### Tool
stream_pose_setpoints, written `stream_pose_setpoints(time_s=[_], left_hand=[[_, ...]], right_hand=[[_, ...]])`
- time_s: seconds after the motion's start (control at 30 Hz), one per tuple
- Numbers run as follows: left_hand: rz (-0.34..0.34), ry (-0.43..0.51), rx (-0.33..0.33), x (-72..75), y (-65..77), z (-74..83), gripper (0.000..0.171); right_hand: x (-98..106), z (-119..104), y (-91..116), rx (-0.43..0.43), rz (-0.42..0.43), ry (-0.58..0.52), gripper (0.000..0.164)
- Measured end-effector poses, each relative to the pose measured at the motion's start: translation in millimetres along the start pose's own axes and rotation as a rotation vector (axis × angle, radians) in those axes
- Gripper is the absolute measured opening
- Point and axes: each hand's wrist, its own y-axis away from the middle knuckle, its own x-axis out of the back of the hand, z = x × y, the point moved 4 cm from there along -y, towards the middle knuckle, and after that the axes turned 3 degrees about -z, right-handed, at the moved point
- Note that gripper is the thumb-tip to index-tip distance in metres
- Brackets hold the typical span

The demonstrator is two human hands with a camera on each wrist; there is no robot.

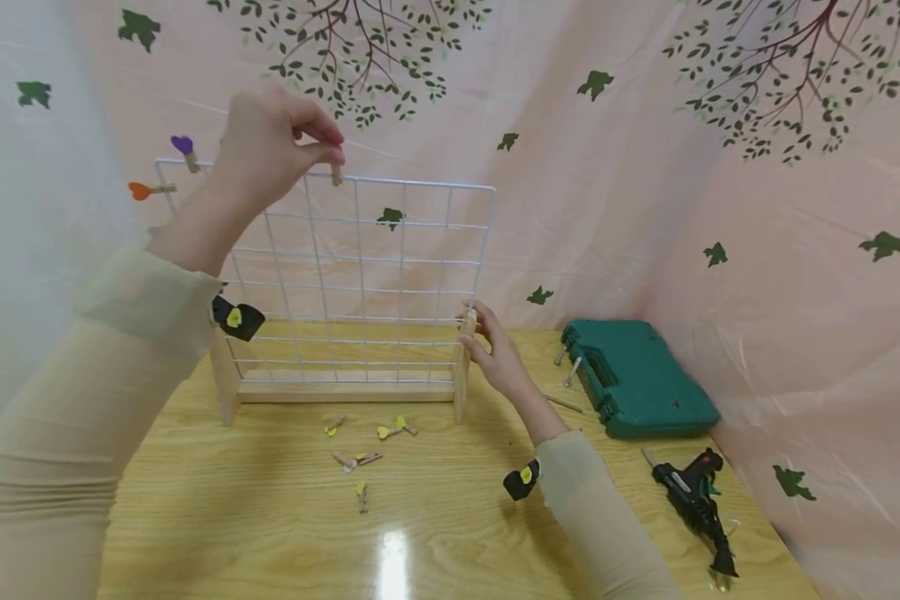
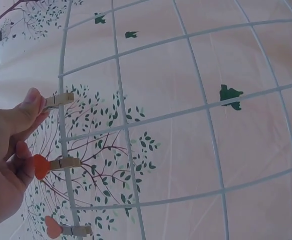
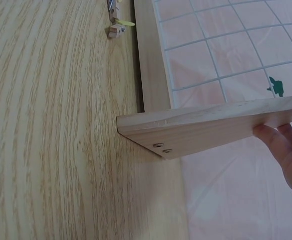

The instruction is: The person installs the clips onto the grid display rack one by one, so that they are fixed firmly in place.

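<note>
My left hand (image 1: pixel 266 150) pinches a small wooden clothespin (image 1: pixel 336 175) at the top wire of a white wire grid (image 1: pixel 378 261). In the left wrist view, that clothespin (image 2: pixel 60 101) straddles the edge wire, its outer end between thumb and finger. Beside it on the same wire sit two more clothespins with orange-red hearts (image 2: pixel 41 166). Purple-heart (image 1: pixel 183 145) and orange-heart (image 1: pixel 141 192) clothespins hang at the grid's left corner. My right hand (image 1: pixel 499 360) holds the upper part of the right wooden post (image 3: pixel 201 127), fingers on its outer face and thumb toward the front.
Several loose clothespins (image 1: pixel 387 432), some with yellow hearts, lie before the stand. A green case (image 1: pixel 648 379) stands back right, with bolts (image 1: pixel 572 372) beside it. A black glue gun (image 1: pixel 692 496) lies nearer. A pink printed curtain (image 1: pixel 607 208) hangs behind the table (image 1: pixel 285 517).
</note>
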Motion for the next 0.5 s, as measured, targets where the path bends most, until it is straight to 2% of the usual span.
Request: stream_pose_setpoints(time_s=[0.1,0.23,0.4,0.5], left_hand=[[-0.022,-0.006,0.01,3.1,3.9,-3.2,0.035],[-0.01,0.008,0.073,15.1,13.6,-11.5,0.047],[0.118,0.008,0.063,32.7,37.4,-25.4,0.051],[0.221,0.001,0.014,37.9,57.4,-32.2,0.047]], right_hand=[[0,-1,0,0.002,0.001,0.003,0.05],[0,-2,0,0.013,0.003,0.006,0.051],[0,-1,0,0.008,0.005,0.003,0.052],[1,-2,0,0.006,0.005,0.001,0.052]])
